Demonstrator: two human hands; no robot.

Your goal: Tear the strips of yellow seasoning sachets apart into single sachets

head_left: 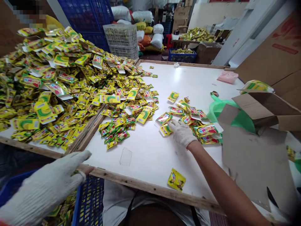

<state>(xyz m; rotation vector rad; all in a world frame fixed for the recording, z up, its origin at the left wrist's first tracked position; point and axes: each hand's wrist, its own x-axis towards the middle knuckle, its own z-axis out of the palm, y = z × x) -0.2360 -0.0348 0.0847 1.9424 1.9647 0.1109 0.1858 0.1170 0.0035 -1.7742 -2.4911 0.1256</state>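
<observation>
My left hand (53, 180), in a white knit glove, hangs by the table's wooden front edge with fingers stretched out and thumb apart; nothing is in it. Across the white tabletop (141, 150), my gloved right hand (182, 133) has its fingers closed at the right end of a small yellow carton (165, 130). Touching that carton is another one with a red and green print (164, 118). A loose group of similar cartons and sachets (207, 129) lies just right of the hand. One yellow sachet (176, 179) rests alone near the front edge.
A large heap of sachets and cartons (77, 78) covers the left side, crossed by a wooden divider (87, 133). At right stand an open cardboard box (265, 106) and a green basin (217, 110). Below the edge is a blue crate (90, 197). Another person is partly visible behind the heap.
</observation>
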